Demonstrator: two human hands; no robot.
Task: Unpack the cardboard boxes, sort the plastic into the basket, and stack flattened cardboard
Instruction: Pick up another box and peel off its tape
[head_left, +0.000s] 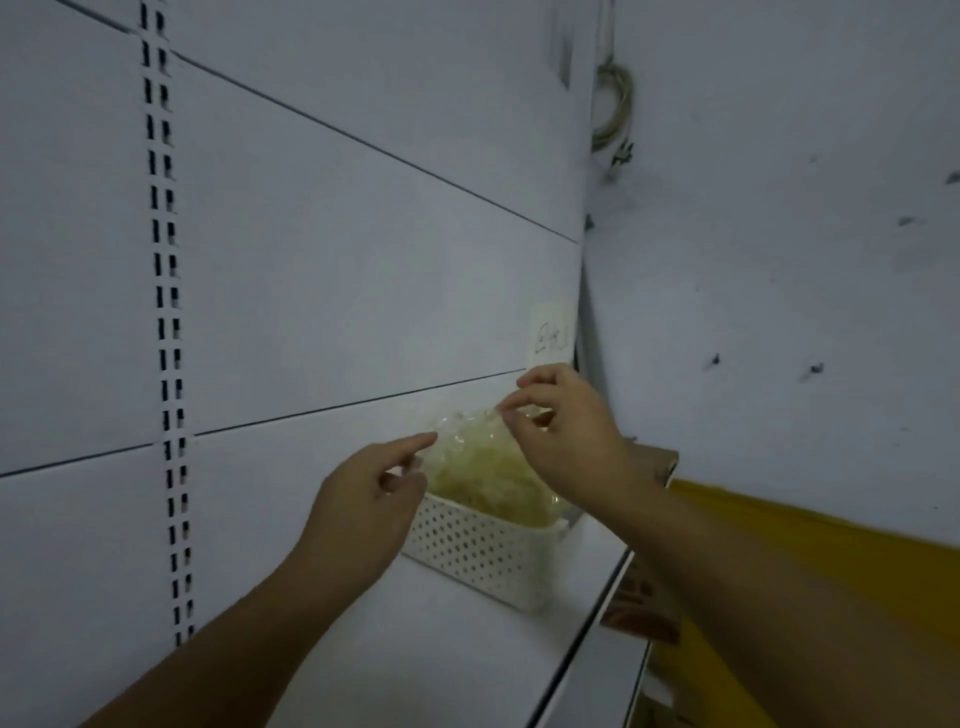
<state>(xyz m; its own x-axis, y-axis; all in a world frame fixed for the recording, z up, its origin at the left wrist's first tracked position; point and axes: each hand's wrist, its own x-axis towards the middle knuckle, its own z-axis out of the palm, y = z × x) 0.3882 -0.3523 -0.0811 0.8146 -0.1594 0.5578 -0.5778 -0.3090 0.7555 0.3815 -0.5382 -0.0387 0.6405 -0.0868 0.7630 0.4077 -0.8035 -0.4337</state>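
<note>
The crumpled plastic (483, 462) heaps in the white basket (478, 551) on the shelf (415, 649), at 6 o'clock in your view. Your right hand (566, 431), at its 1 o'clock, pinches its top. Your left hand (363, 499), at 9 o'clock, has its forefinger out, touching the plastic; whether its curled fingers grip any, I cannot tell.

Crumpled yellowish-clear plastic (483, 467) is heaped in the white perforated basket (478, 556).
</note>
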